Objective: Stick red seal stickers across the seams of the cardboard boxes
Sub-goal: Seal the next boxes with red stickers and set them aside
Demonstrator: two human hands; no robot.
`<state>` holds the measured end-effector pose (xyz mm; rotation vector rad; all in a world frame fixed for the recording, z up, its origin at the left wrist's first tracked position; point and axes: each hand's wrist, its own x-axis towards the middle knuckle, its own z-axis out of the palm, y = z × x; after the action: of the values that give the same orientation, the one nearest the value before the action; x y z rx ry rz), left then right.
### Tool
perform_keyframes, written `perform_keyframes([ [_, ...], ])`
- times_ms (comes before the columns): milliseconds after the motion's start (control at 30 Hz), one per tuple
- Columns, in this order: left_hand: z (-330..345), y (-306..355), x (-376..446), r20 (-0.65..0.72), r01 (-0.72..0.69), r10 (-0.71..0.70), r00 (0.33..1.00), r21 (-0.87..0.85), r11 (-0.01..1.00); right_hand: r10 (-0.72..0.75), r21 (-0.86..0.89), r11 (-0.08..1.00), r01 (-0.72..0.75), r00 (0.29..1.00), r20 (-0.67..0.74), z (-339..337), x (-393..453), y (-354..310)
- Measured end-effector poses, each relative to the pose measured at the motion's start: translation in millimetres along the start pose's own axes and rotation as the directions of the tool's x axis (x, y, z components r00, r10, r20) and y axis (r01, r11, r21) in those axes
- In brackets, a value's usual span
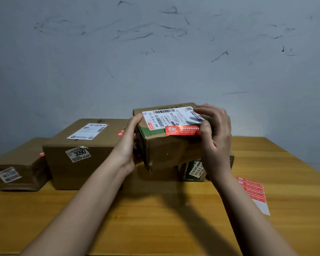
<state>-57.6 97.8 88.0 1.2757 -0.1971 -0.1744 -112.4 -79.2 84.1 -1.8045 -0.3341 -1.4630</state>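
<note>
Head view: right hand fingers are curled over the raised box, thumb pressed on the red seal sticker, whose long axis runs leftward along the seam. Box's far side is gripped by left hand. Sticker sheet is seen below-right.

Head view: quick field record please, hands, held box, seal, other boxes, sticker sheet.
left hand: grips the left end of the held box
right hand: thumb presses the seal's right end
held box: raised, tilted
red seal sticker: along the top front edge, below the shipping label
other boxes: large box, small box
sticker sheet: flat on the table, right
</note>
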Motion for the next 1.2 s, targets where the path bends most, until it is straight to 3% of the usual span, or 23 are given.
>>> perform_keyframes([
  [433,-4.5,9.2,-0.1,0.063,0.1,-0.094,0.994,-0.113,0.989,-0.036,0.026,0.999,0.031,0.981,0.193,-16.4,-3.4,7.7],
  [733,-3.4,10.5,-1.9,0.18,0.041,-0.021,0.984,-0.108,0.993,-0.035,0.008,0.999,0.034,0.982,0.185,-13.2,-8.1,9.2],
  [1200,-4.0,1.2,7.3,0.158,-0.032,0.045,0.986,-0.084,0.996,0.039,0.041,0.998,-0.048,0.98,0.197,-16.1,-6.7,12.6],
])
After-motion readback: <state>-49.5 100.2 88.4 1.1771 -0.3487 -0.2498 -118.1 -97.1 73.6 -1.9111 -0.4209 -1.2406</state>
